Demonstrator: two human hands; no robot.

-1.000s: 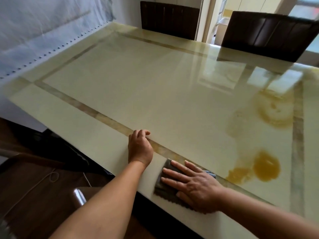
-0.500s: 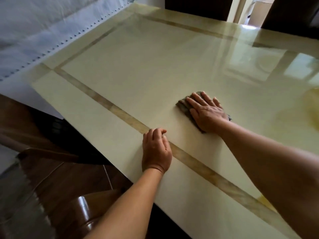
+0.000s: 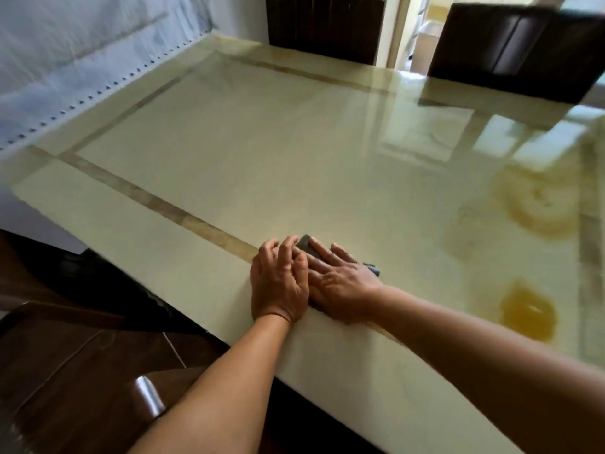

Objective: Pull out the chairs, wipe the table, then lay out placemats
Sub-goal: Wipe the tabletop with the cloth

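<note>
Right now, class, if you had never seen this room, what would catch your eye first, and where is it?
First, the two hands side by side near the front edge of the glossy cream table: the right hand pressed flat on a grey cloth, the left hand resting beside it. Next, the amber stain to their right, with fainter yellowish rings beyond it. Two dark chairs stand at the far side.

We record one glossy cream tabletop [image 3: 262,152] with tan inlay border; one dark grey cloth [image 3: 306,245], flat near its front edge; two dark chairs [image 3: 510,50] opposite.
</note>
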